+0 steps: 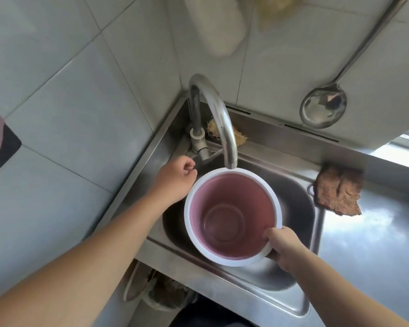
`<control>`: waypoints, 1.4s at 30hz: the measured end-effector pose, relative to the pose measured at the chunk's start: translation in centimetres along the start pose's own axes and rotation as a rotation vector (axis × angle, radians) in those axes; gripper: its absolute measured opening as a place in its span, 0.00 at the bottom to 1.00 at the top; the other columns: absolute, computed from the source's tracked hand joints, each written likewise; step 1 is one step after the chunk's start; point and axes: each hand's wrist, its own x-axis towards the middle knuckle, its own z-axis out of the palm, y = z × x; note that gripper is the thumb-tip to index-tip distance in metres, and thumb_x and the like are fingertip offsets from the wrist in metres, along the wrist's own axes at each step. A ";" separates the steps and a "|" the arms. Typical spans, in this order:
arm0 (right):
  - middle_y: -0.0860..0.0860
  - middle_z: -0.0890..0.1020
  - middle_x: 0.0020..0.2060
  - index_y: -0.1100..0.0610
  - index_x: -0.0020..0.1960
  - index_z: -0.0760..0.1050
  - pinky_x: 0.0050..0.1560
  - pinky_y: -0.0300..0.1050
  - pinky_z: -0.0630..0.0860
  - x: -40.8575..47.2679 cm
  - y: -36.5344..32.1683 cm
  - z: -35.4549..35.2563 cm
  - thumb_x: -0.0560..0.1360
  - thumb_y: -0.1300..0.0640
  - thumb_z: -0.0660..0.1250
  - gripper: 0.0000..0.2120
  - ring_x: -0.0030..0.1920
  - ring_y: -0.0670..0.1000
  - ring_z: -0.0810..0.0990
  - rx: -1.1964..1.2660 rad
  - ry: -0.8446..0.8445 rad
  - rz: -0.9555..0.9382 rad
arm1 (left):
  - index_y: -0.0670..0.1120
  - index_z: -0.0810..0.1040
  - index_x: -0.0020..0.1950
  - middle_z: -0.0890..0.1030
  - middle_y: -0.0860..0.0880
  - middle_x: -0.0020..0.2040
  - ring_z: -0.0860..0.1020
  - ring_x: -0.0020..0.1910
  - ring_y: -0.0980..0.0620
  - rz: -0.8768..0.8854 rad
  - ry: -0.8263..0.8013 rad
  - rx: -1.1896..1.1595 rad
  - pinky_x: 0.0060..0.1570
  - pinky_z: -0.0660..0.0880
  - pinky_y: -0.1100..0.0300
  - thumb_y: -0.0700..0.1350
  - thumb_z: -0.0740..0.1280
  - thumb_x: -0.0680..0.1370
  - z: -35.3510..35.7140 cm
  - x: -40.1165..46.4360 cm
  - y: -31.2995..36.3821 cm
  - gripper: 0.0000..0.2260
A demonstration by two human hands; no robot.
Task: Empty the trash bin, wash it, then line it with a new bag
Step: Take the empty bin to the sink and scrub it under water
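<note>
Head view: pink trash bin point(232, 215) emptied, no bag, upright in the sink point(300, 232) under the faucet point(219, 114). Right hand point(282, 247) grips its rim; left hand point(175, 180), loosely curled and empty, near the tap handle. No water visibly running; washing looks barely begun, lining left.

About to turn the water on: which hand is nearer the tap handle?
Left. The left hand hovers just beside the tap handle, fingers loosely curled. The right hand grips the bin rim on the near side, farther away.
</note>
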 end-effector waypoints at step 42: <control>0.60 0.86 0.40 0.62 0.48 0.79 0.31 0.47 0.81 1.6 -0.7 0.8 0.70 0.68 0.62 0.10 0.38 0.60 0.86 -0.054 0.001 -0.001 | 0.45 0.73 0.72 0.73 0.43 0.72 0.70 0.70 0.41 0.268 -0.426 0.391 0.68 0.70 0.45 0.41 0.63 0.80 4.2 8.0 3.5 0.19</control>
